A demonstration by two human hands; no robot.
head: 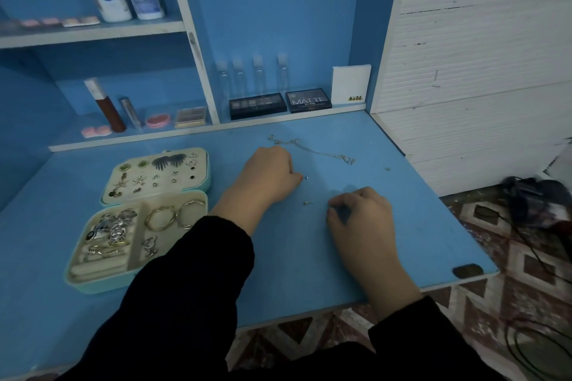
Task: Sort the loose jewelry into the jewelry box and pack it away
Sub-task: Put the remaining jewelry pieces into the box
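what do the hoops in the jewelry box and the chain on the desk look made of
Hoops in the jewelry box: probably gold-toned metal, judging by their yellowish shine. Chain on the desk: seemingly thin silver-toned metal, with pale glints.

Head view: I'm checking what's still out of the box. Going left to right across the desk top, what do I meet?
Jewelry box → left hand → small stud by its fingertips → right hand → dark pad at the desk's corner.
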